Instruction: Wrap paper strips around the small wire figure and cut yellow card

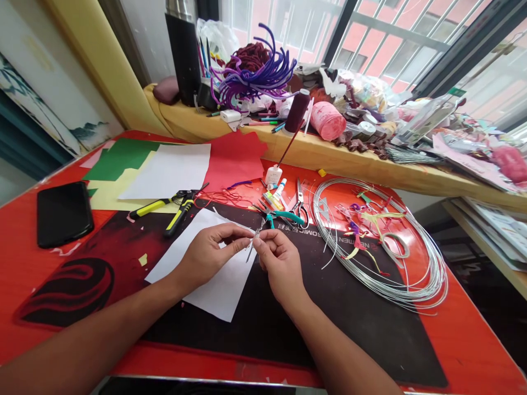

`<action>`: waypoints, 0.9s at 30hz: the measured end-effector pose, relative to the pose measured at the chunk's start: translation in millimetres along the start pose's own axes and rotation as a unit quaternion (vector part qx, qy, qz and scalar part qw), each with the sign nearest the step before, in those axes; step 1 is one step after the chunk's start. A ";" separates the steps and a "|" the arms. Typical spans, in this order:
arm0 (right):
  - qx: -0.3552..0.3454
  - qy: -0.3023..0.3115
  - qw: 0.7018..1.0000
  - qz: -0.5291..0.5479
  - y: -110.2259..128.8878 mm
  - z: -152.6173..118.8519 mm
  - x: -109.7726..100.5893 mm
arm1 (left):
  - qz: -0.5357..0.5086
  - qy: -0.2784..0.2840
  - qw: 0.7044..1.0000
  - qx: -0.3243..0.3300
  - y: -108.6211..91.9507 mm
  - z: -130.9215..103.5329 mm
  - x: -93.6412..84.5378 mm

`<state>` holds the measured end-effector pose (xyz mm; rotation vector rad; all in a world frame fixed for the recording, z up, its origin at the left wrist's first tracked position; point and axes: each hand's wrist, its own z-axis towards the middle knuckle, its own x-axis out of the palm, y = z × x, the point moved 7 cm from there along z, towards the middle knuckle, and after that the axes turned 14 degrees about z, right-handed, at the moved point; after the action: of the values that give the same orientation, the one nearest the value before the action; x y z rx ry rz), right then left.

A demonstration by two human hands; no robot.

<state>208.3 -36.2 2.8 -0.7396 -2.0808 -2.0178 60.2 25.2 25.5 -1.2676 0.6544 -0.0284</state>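
Between the fingertips of both hands is a small silvery wire piece [250, 251], with thin ends sticking out above and below. My left hand [214, 249] pinches it from the left, thumb against fingers. From the right, my right hand [280, 260] also pinches it with curled fingers. The exact shape of the piece is hidden by the fingertips. Beneath the hands a white paper sheet [222, 293] lies on a dark desk mat [329, 323]. Teal-handled pliers [288, 215] lie just beyond the fingers.
A large wire coil [432, 274] lies on the right, around small coloured wire figures [358, 236]. Scissors [300, 200] and a glue bottle [274, 175] are beyond the hands. Yellow-black cutters [179, 216], coloured papers [236, 159] and a phone [65, 213] occupy the left and back.
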 end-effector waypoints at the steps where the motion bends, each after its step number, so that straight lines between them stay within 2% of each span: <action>1: -0.002 -0.002 1.000 -0.002 0.4 0.2 -0.4 | 0.004 -0.004 1.000 0.004 -1.0 -0.1 -0.5; 9: -0.002 -0.003 1.000 -0.019 -1.3 -0.2 -1.8 | 0.045 -0.029 0.998 0.040 -9.2 -3.2 -1.4; 15: -0.005 0.001 1.000 -0.021 -2.8 -0.2 -2.8 | 0.031 -0.033 0.997 0.066 -10.7 -1.9 -2.7; 21: 0.010 -0.005 1.000 -0.022 -0.8 1.5 -3.9 | -0.003 -0.014 0.998 0.053 -4.8 -0.6 0.3; 27: 0.011 -0.005 1.000 -0.009 -2.4 3.2 -7.0 | -0.005 0.008 0.999 0.052 -9.0 0.3 2.7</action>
<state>214.0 -34.7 -2.7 -0.7321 -2.1182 -2.0021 65.5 21.6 32.4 -1.1715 0.6530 -0.0807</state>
